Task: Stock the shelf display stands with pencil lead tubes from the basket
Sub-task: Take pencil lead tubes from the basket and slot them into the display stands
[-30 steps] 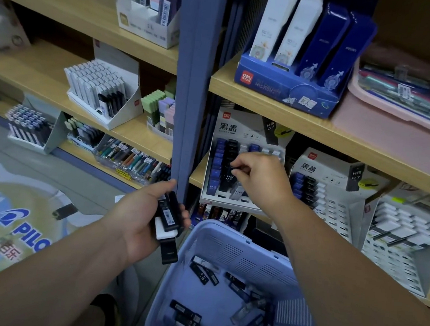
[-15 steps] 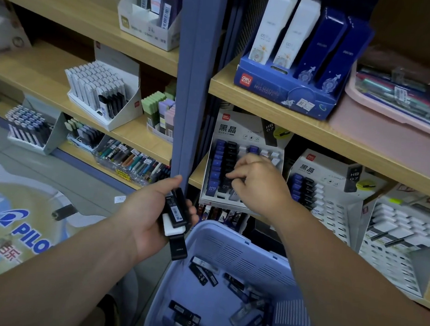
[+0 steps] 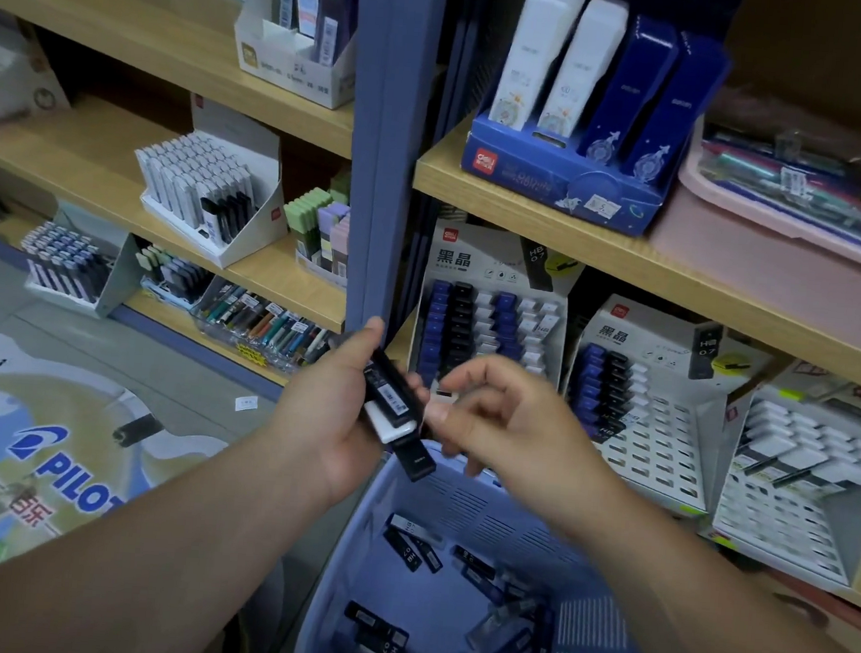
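Left hand point(image 3: 328, 421) is gripping a bundle of pencil lead tubes point(image 3: 390, 406). Right hand point(image 3: 513, 430) is hovering just beside it, fingers loosely curled and seemingly empty. Lavender basket point(image 3: 486, 506) is sitting below, holding many loose tubes point(image 3: 408, 548). Partly filled display stand point(image 3: 474, 265) is waiting behind. Judged step: drawing the next tube. Next move calls for pinching one and slotting it into a vacant pocket.
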Demonstrator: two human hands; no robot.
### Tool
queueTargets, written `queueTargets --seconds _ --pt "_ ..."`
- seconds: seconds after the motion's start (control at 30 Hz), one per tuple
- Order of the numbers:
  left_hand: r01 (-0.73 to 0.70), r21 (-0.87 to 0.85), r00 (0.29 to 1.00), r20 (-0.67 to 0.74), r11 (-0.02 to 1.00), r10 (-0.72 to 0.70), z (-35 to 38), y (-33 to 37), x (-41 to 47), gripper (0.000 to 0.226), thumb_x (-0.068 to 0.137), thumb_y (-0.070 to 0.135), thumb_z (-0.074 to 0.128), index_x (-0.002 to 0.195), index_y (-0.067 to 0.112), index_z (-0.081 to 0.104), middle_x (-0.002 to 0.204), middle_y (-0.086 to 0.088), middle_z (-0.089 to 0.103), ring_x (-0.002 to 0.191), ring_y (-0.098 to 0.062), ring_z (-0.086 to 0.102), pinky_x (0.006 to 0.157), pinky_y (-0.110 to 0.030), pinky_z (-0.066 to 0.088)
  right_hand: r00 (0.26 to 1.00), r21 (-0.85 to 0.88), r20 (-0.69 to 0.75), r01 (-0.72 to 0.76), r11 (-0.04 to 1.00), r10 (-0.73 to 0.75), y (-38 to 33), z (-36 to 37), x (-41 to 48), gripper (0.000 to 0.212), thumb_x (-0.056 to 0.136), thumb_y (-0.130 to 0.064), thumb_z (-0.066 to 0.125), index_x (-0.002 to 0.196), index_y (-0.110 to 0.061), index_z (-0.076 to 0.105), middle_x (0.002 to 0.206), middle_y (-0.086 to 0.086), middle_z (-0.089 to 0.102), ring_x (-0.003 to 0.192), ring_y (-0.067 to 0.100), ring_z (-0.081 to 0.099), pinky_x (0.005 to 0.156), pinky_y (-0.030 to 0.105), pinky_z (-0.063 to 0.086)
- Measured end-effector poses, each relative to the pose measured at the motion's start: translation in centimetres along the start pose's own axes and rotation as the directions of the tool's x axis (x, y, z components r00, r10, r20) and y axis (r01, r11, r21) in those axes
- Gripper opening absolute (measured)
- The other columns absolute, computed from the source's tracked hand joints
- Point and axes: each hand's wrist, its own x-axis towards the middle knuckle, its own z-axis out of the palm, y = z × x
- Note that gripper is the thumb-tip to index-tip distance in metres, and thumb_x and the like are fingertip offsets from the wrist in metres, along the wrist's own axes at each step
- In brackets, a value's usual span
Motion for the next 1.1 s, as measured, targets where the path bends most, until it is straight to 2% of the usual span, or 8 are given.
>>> queueTargets --seconds 0.07,0.2,0.43,0.67,0.8,0.93,1.0,1.1 --pt "0.001 -0.007 1.000 0.010 1.000 -0.001 1.2 -0.9 -0.1 0.041 0.092 0.038 0.068 0.117 0.007 0.059 0.077 -0.007 0.056 0.067 -0.021 0.060 0.058 -0.032 0.058 0.997 0.072 0.057 -0.059 0.996 0.055 0.0 -0.2 -1.7 0.042 0.072 -0.031 0.084 0.104 -0.017 0.060 0.076 0.007 0.073 0.071 0.019 0.069 0.064 0.031 0.054" --pt "0.027 0.019 0.997 0.065 0.999 -0.029 3.7 -3.0 -0.4 0.033 0.091 0.033 0.070 0.107 0.007 0.058 0.074 -0.006 0.055 0.062 -0.020 0.060 0.054 -0.030 0.056 0.991 0.149 -0.054 -0.117 0.982 0.126 0.4 -1.4 -3.5 0.033 0.081 -0.008 0.082 0.103 -0.012 0.058 0.074 0.012 0.072 0.067 0.022 0.069 0.062 0.029 0.055" --pt "0.075 0.041 0.978 0.190 0.996 -0.082 5.5 -5.2 -0.6 0.023 0.094 0.024 0.065 0.108 0.007 0.058 0.083 -0.012 0.058 0.074 -0.025 0.062 0.069 -0.040 0.062 0.961 0.334 -0.106 -0.208 0.920 0.256 1.7 -4.2 -5.2 0.031 0.082 -0.001 0.078 0.107 -0.013 0.064 0.069 0.005 0.067 0.064 0.019 0.064 0.060 0.029 0.054" --pt "0.128 0.021 0.981 0.142 0.992 -0.129 5.7 -5.5 0.1 0.042 0.098 0.022 0.060 0.135 0.003 0.057 0.118 -0.014 0.070 0.089 -0.026 0.072 0.065 -0.041 0.062 0.957 0.267 -0.162 -0.190 0.945 0.239 2.5 -5.5 -5.3 0.030 0.085 -0.002 0.075 0.108 -0.021 0.069 0.068 0.000 0.063 0.064 0.013 0.065 0.062 0.025 0.054" --pt "0.121 -0.015 0.981 0.156 0.992 -0.118 6.4 -5.8 0.3 0.022 0.098 0.015 0.059 0.119 0.008 0.059 0.088 -0.008 0.071 0.082 -0.025 0.073 0.069 -0.040 0.062 0.962 0.203 -0.185 -0.163 0.966 0.201 2.8 -6.2 -5.5 0.022 0.089 -0.006 0.072 0.097 -0.026 0.074 0.077 0.005 0.066 0.066 0.013 0.065 0.064 0.024 0.056" --pt "0.083 -0.023 0.983 0.168 0.996 -0.078 7.3 -5.7 0.5 0.005 0.100 0.013 0.056 0.104 0.013 0.055 0.077 -0.006 0.066 0.076 -0.023 0.072 0.083 -0.044 0.060 0.975 0.177 -0.155 -0.134 0.975 0.162 2.7 -7.0 -5.5 0.021 0.092 -0.006 0.069 0.095 -0.026 0.076 0.076 -0.001 0.067 0.070 0.013 0.064 0.068 0.025 0.057" --pt "0.046 -0.014 0.988 0.148 0.999 -0.043 7.5 -5.5 0.8 0.001 0.101 0.013 0.055 0.101 0.014 0.055 0.072 -0.005 0.066 0.074 -0.021 0.073 0.079 -0.043 0.062 0.977 0.192 -0.119 -0.150 0.970 0.175 2.7 -7.6 -5.6 0.024 0.092 -0.004 0.068 0.091 -0.027 0.076 0.074 -0.003 0.067 0.070 0.012 0.063 0.068 0.025 0.056" --pt "-0.015 -0.068 0.995 0.096 0.998 0.022 7.3 -4.6 1.5 0.005 0.101 0.010 0.054 0.104 0.014 0.051 0.069 -0.006 0.066 0.067 -0.021 0.073 0.063 -0.037 0.062 0.975 0.252 -0.091 -0.175 0.952 0.203 2.9 -8.5 -5.9 0.021 0.093 -0.001 0.066 0.099 -0.018 0.076 0.079 0.002 0.065 0.072 0.013 0.062 0.068 0.025 0.056"
